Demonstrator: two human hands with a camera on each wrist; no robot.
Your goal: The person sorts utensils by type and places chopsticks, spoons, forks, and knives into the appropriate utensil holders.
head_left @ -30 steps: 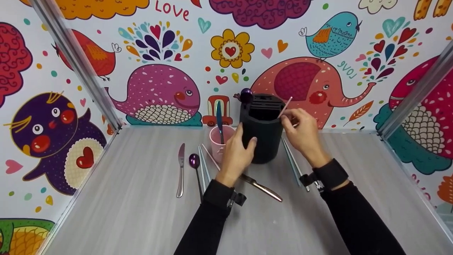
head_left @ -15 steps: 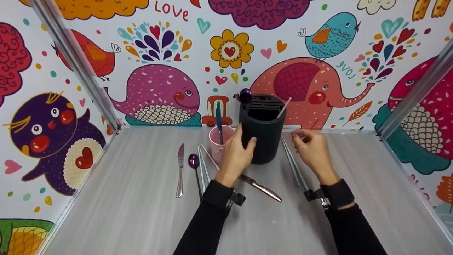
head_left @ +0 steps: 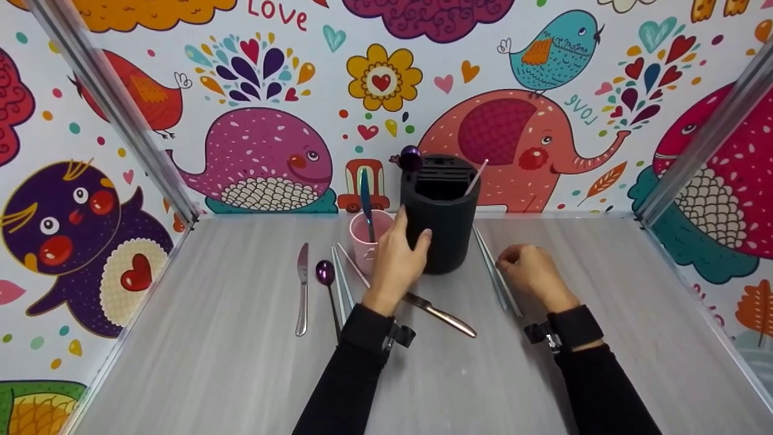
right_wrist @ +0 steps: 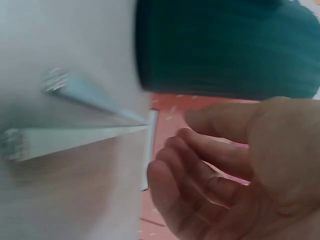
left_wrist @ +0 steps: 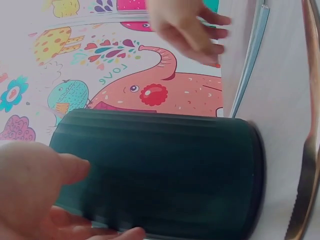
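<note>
Out on the far left of the black utensil holder [head_left: 444, 241], a silver knife [head_left: 302, 290] and a purple spoon [head_left: 325, 273] lie flat, then the left-hand chopsticks [head_left: 343, 284]. Just beside the holder's left side, there's the pink cup [head_left: 362, 258] with a blue knife [head_left: 366, 196] standing in it.

And here's the left hand [head_left: 398, 263], fingers extended along the holder's left side, thumb on its front: a steadying touch, by the look of it. Firm and even is best; a shove could tip it.

The holder itself stands upright, a pink stick [head_left: 477, 178] leaning at its right rim. Best not to knock that!

Now, right of the holder: the right-hand chopsticks [head_left: 497, 289], thin ends together, thick ends spread towards the person. Right beside them, the right hand [head_left: 534, 275], fingers loosely curled, nothing gripped. For a clean pick-up, I'd pinch near a spread thick end, where one stick separates easily.
</note>
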